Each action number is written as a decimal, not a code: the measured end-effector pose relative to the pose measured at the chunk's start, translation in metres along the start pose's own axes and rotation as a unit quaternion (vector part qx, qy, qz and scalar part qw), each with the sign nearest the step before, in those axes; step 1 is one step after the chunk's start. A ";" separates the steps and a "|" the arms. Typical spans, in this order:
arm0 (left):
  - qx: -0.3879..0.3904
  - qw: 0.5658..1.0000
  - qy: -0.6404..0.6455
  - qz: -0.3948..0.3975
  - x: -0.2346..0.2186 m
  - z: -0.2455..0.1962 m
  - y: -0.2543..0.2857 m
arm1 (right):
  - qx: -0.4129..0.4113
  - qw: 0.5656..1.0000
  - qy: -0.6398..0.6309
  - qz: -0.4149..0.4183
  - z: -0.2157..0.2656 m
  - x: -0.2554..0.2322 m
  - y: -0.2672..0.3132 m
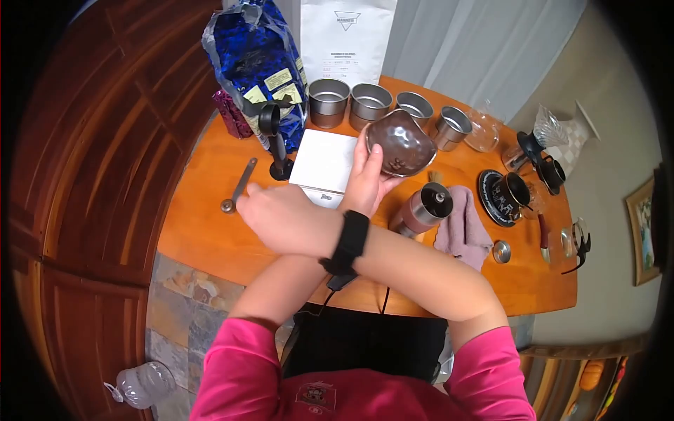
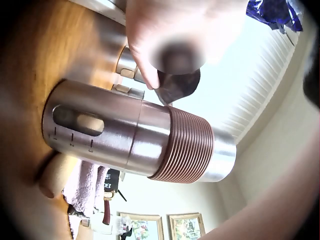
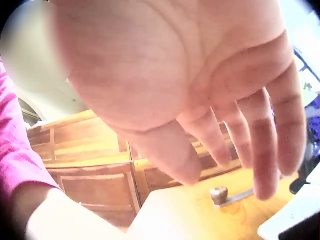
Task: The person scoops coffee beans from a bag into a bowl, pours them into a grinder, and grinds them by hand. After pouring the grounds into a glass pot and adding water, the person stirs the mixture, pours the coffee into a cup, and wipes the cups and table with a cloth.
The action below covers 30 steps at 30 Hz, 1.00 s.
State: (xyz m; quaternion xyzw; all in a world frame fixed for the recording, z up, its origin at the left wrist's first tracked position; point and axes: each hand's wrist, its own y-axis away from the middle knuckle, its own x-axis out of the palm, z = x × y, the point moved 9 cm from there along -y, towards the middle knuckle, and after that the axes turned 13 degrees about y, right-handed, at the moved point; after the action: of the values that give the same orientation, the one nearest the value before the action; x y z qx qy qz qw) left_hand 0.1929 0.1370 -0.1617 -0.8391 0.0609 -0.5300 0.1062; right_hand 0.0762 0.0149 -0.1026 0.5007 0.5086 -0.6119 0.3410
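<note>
The forearms cross in the head view, the right over the left. My left hand (image 1: 366,179) grips a dark brown, wavy-rimmed bowl (image 1: 401,144), its thumb on the bowl's side. In the left wrist view, part of the bowl (image 2: 179,89) shows beyond the left hand (image 2: 185,25). A metal grinder (image 1: 421,210) stands near that hand. My right hand (image 1: 284,216), fingers loosely bent and holding nothing, hangs between the crank handle (image 1: 242,184) and the white scale (image 1: 323,163). The right wrist view shows the right hand's (image 3: 200,90) fingers hanging apart above the table.
Metal cups (image 1: 328,102) line the back beside a blue bag (image 1: 256,63) and a white bag (image 1: 345,42). A black stand (image 1: 278,144) rises left of the scale. At right lie a purple towel (image 1: 463,228), a black cup (image 1: 516,188) on a saucer, and glassware.
</note>
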 end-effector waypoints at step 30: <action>-0.010 1.000 -0.020 0.004 -0.003 0.010 0.001 | -0.198 0.950 0.200 0.132 0.037 0.099 -0.049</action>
State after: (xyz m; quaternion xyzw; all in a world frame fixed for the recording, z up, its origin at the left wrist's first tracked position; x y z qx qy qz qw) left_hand 0.2005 0.1380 -0.1686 -0.8502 0.0675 -0.5122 0.1015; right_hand -0.0051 0.0007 -0.1842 0.5975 0.6070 -0.3358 0.4022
